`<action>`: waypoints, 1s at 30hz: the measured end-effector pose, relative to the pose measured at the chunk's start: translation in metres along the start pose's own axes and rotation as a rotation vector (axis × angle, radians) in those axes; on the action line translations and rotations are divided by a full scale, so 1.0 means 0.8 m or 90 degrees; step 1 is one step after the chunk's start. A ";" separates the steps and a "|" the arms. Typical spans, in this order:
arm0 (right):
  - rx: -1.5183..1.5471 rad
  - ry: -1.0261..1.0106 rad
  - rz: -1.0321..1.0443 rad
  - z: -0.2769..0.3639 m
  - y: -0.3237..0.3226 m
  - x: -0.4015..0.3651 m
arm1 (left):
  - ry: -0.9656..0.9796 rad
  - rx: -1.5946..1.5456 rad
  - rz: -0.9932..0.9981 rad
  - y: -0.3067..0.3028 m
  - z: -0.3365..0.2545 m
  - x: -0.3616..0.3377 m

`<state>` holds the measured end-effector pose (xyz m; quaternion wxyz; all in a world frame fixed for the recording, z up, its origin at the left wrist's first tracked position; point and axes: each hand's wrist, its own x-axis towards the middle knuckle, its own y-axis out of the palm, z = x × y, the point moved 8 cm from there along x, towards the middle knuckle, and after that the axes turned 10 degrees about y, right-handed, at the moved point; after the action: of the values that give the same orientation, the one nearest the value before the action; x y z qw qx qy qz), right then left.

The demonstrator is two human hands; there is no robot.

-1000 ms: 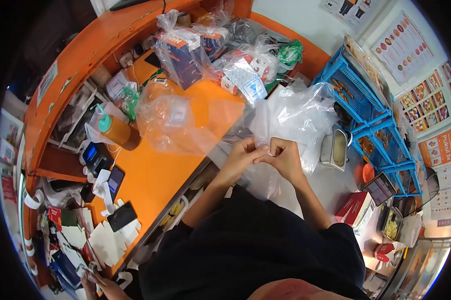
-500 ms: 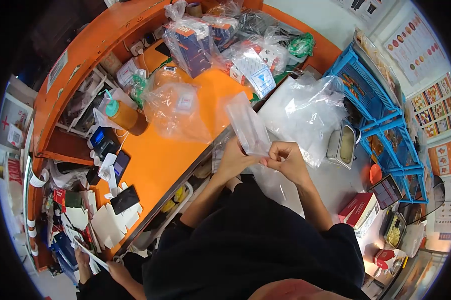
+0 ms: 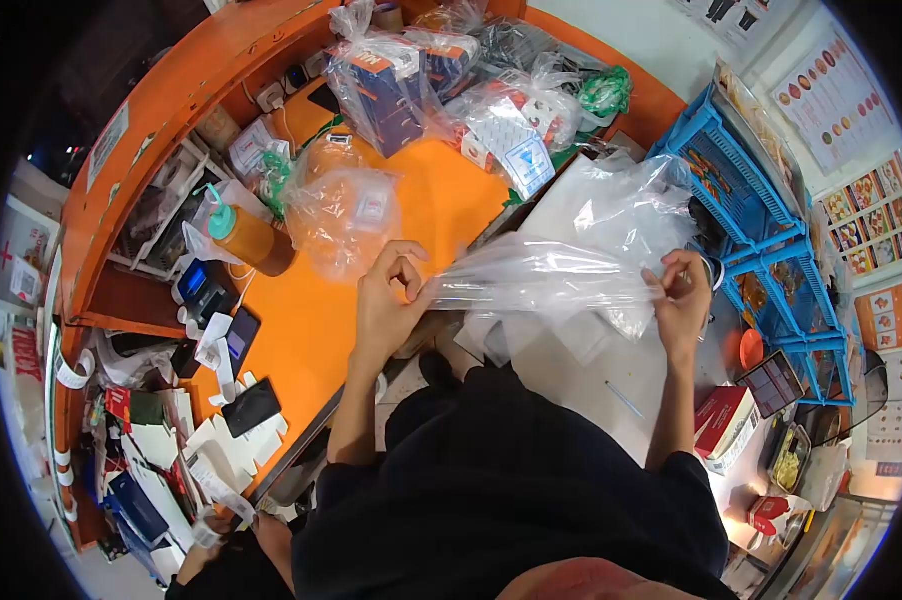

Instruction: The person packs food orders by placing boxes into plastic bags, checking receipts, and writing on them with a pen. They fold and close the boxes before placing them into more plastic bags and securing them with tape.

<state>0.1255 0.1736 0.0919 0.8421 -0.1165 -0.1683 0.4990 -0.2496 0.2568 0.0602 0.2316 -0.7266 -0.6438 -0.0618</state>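
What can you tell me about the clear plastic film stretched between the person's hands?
The clear plastic film looks thin, glossy and flexible, with lengthwise creases catching the light. It is drawn out roughly level between the left hand and right hand, which grip its two ends. It spans from beside the orange counter across the pale worktop. Whether it is a bag or a sheet, or touches anything beneath, I cannot tell.

Bag (image 3: 546, 275) stretched taut now, left hand (image 3: 386, 300) at one end, right hand (image 3: 681, 300) at the other; bottle (image 3: 256, 243) left of it, crates (image 3: 749, 160) to its right!
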 end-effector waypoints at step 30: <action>-0.291 -0.367 0.252 0.050 0.573 0.079 | -0.252 0.500 0.276 -0.137 0.140 -0.160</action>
<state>-0.2298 0.4477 -0.0283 0.6008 -0.1859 -0.4778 0.6134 -0.3997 0.1940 -0.0603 0.3692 -0.6995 -0.4838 0.3746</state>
